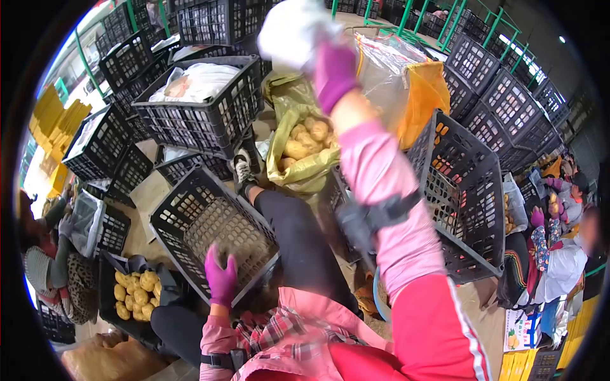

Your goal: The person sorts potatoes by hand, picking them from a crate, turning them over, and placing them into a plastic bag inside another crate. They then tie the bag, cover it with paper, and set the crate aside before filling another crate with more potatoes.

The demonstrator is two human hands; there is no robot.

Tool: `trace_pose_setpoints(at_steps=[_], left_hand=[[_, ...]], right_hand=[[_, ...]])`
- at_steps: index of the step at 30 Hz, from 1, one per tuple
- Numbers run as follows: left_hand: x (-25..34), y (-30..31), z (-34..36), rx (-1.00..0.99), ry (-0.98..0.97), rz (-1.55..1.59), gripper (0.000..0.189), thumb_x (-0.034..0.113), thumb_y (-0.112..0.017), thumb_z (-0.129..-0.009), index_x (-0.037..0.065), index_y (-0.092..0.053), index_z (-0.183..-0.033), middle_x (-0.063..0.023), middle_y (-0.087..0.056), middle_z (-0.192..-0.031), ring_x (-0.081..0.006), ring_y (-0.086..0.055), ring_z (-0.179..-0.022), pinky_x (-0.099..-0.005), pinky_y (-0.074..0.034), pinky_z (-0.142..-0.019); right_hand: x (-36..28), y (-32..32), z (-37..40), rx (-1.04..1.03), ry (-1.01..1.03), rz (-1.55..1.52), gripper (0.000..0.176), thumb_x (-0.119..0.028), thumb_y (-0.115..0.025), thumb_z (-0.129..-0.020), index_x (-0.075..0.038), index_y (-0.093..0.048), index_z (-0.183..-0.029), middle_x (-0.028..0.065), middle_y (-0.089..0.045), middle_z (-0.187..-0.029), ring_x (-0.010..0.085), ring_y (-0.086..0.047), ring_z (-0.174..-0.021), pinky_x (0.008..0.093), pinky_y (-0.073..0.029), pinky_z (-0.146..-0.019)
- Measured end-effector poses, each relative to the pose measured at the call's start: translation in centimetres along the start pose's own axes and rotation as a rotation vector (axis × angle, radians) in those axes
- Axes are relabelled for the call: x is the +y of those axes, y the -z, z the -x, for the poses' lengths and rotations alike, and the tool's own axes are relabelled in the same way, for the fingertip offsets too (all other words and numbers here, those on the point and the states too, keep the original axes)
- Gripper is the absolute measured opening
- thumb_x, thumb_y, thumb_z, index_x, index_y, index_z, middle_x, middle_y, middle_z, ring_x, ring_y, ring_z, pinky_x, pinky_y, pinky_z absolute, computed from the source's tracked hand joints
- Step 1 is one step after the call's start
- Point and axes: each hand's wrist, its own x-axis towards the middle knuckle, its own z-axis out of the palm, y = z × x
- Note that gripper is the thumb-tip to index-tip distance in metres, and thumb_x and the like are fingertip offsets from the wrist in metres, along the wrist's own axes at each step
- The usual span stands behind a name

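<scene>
My right hand (334, 73), in a magenta glove, is raised on an outstretched arm at the top middle. It grips a crumpled white bundle (293, 32), smeared by motion, perhaps plastic or paper. My left hand (221, 277), gloved too, holds nothing, its thumb and fingers apart above the near side of a black plastic crate (210, 232). That crate stands tilted by my leg, and bare floor shows through its slots. Below my right hand, a yellow-green woven sack (284, 143) lies open with potatoes (311, 136) inside.
Another black crate (460, 181) stands right of my arm, near an orange bag (424, 98). Stacked crates (197, 120) with white liners rise at left. Potatoes (136, 293) fill a crate at lower left. Co-workers sit at the left and right edges.
</scene>
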Motion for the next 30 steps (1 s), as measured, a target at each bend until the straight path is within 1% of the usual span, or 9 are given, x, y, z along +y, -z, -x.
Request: trace_pose_setpoints(at_steps=[3,7,8,11,19,20,25,27,30], left_hand=[[-6.1,-2.6,3.5,-0.157,0.139,-0.074,0.036,0.022,-0.061,-0.090,-0.001,-0.061,-0.118,-0.0200,-0.064,-0.116,-0.0372,-0.059,-0.110,-0.0412,-0.045,-0.098],[-7.1,-3.3,5.0,-0.336,0.491,-0.025,0.028,0.021,-0.059,-0.090,0.004,-0.065,-0.111,-0.0170,-0.067,-0.106,-0.0358,-0.064,-0.099,-0.0401,-0.050,-0.088],[-7.9,-4.4,5.8,-0.179,0.299,-0.076,0.026,0.020,-0.060,-0.089,0.004,-0.066,-0.109,-0.0185,-0.067,-0.105,-0.0355,-0.065,-0.098,-0.0404,-0.050,-0.086],[-5.6,-3.3,5.3,-0.226,0.276,-0.065,0.027,0.020,-0.061,-0.089,0.002,-0.066,-0.108,-0.0176,-0.068,-0.105,-0.0352,-0.065,-0.099,-0.0395,-0.051,-0.087],[-5.8,-3.5,5.1,-0.240,0.417,-0.022,0.027,0.014,-0.063,-0.087,0.001,-0.066,-0.110,-0.0174,-0.068,-0.109,-0.0330,-0.065,-0.104,-0.0383,-0.049,-0.093],[-6.2,-3.8,5.4,-0.209,0.393,-0.037,0.028,0.013,-0.064,-0.086,0.001,-0.066,-0.111,-0.0171,-0.068,-0.109,-0.0320,-0.065,-0.104,-0.0381,-0.049,-0.093],[-6.4,-3.8,5.6,-0.252,0.425,-0.069,0.028,0.010,-0.064,-0.085,0.000,-0.065,-0.112,-0.0168,-0.067,-0.110,-0.0316,-0.065,-0.104,-0.0376,-0.049,-0.094],[-6.5,-3.8,5.6,-0.275,0.415,-0.069,0.028,0.010,-0.064,-0.085,0.000,-0.065,-0.112,-0.0165,-0.067,-0.109,-0.0314,-0.065,-0.103,-0.0373,-0.049,-0.094],[-5.6,-3.6,5.0,-0.309,0.456,-0.050,0.028,0.009,-0.063,-0.085,0.000,-0.065,-0.112,-0.0161,-0.067,-0.108,-0.0301,-0.065,-0.102,-0.0367,-0.048,-0.094]], right_hand=[[0.0,11.7,-13.0,0.260,0.160,0.520,0.048,-0.037,-0.062,-0.091,0.003,-0.057,-0.118,0.0195,-0.068,-0.097,0.0317,-0.067,-0.083,0.0394,-0.054,-0.076],[2.4,28.9,-17.2,0.254,-0.043,1.504,0.050,-0.036,-0.064,-0.088,0.002,-0.057,-0.119,0.0216,-0.067,-0.099,0.0344,-0.067,-0.085,0.0402,-0.054,-0.077],[3.5,31.8,-17.0,0.196,-0.121,1.661,0.050,-0.036,-0.065,-0.088,0.002,-0.057,-0.119,0.0221,-0.067,-0.100,0.0350,-0.067,-0.086,0.0404,-0.054,-0.078],[7.0,37.1,-16.5,0.069,-0.253,1.927,0.051,-0.036,-0.067,-0.085,0.001,-0.057,-0.120,0.0236,-0.066,-0.101,0.0370,-0.066,-0.088,0.0411,-0.054,-0.079],[10.4,42.7,-18.6,-0.063,0.034,2.189,0.056,-0.034,-0.071,-0.080,-0.001,-0.056,-0.122,0.0276,-0.064,-0.106,0.0424,-0.064,-0.092,0.0428,-0.054,-0.083],[10.3,43.1,-18.9,-0.035,-0.020,2.069,0.057,-0.034,-0.072,-0.079,-0.001,-0.056,-0.123,0.0281,-0.064,-0.106,0.0431,-0.064,-0.093,0.0430,-0.054,-0.083],[11.2,45.3,-22.2,0.304,-0.725,0.881,0.038,-0.033,-0.063,-0.089,-0.008,-0.061,-0.117,0.0044,-0.066,-0.103,0.0259,-0.068,-0.085,0.0501,-0.057,-0.069],[9.8,42.1,-23.2,0.128,-0.690,1.473,0.033,-0.034,-0.065,-0.090,-0.005,-0.065,-0.108,0.0072,-0.067,-0.095,0.0219,-0.067,-0.083,0.0401,-0.055,-0.070],[11.9,42.9,-24.8,-0.010,-0.189,2.038,0.041,-0.035,-0.066,-0.089,-0.001,-0.065,-0.111,0.0110,-0.068,-0.090,0.0217,-0.065,-0.077,0.0393,-0.054,-0.069]])
